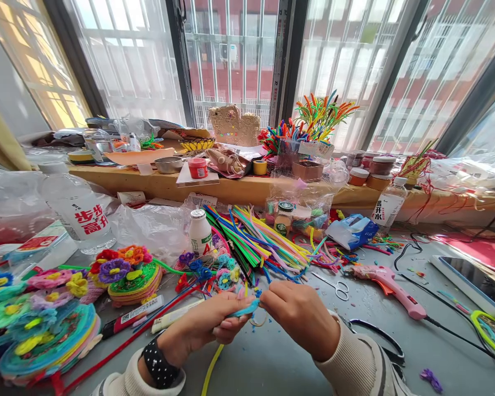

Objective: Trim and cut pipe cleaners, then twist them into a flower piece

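Low over the grey table my left hand (225,316) pinches a light blue pipe cleaner (249,309) between thumb and fingers. My right hand (297,313) is closed at the other end of this piece, its fingertips touching it; the exact shape of the piece is partly covered by the fingers. A yellow pipe cleaner (212,369) passes beneath my left hand. Behind both hands lies a pile of loose pipe cleaners (268,236) in many colours. Small finished pipe-cleaner flowers (225,275) rest just beyond my left fingertips.
Pipe-cleaner flower pieces (45,341) crowd the left side. Scissors (334,286), a pink glue gun (390,289) with its cord and black-handled scissors (379,335) lie to the right. A white bottle (200,234) and a large water bottle (80,212) stand behind. A cluttered sill (247,190) runs below the windows.
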The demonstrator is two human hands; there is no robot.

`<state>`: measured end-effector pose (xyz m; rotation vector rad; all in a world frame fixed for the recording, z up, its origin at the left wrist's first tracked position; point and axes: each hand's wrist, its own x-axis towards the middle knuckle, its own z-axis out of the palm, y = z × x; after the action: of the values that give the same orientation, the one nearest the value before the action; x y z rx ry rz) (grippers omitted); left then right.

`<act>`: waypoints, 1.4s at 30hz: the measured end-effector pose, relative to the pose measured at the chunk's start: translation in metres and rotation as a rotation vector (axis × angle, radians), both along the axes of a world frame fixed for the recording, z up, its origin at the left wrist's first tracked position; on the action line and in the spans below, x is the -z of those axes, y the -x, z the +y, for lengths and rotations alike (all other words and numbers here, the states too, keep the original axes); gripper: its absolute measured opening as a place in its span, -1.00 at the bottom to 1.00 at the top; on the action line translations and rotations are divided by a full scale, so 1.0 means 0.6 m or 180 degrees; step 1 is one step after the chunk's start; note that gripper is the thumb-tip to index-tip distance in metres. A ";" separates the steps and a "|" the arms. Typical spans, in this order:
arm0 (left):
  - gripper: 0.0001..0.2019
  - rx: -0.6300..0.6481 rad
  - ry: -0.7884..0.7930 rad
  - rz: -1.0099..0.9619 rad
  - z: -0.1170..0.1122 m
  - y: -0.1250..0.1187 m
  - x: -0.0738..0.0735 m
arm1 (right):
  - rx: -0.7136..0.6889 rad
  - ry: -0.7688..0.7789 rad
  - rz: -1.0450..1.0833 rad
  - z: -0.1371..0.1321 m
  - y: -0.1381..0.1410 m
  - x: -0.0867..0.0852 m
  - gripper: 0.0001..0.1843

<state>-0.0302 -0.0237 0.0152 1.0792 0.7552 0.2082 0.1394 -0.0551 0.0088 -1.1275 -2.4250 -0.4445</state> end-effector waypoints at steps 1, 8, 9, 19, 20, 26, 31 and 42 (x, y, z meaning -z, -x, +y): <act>-0.59 0.0029 0.0042 -0.0022 0.001 0.001 0.001 | -0.0003 -0.0011 0.0061 0.000 0.000 0.002 -0.76; -0.63 0.0070 0.0081 -0.0056 0.002 0.005 0.007 | -0.0251 0.0076 0.0234 -0.001 -0.001 0.004 -0.73; -0.64 0.0057 0.0040 -0.0009 0.002 0.004 0.007 | -0.0254 0.0058 0.0211 -0.001 -0.001 0.003 -0.70; -0.73 -0.1081 -0.4025 0.1250 0.000 -0.001 0.013 | 0.0498 0.0809 0.0548 0.013 -0.004 0.014 -0.84; -0.75 -0.1012 -0.4620 0.1271 -0.002 0.000 0.015 | 0.0559 0.0918 0.0572 0.013 -0.003 0.014 -0.85; -0.78 -0.0181 -0.6406 0.1465 -0.004 -0.003 0.024 | 0.0553 0.1368 0.0712 0.011 -0.001 0.009 -0.84; -0.79 -0.0217 -0.6243 0.1567 -0.001 -0.003 0.040 | 0.0401 0.1526 0.0741 0.012 -0.008 0.003 -0.88; -0.67 -0.0170 -0.3283 0.1587 -0.001 -0.011 0.023 | -0.0178 0.1288 0.0486 0.014 -0.021 -0.006 -0.90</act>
<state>-0.0234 -0.0244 0.0013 2.1380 1.1635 0.4022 0.1519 -0.0466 0.0124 -1.1965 -2.4642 0.1558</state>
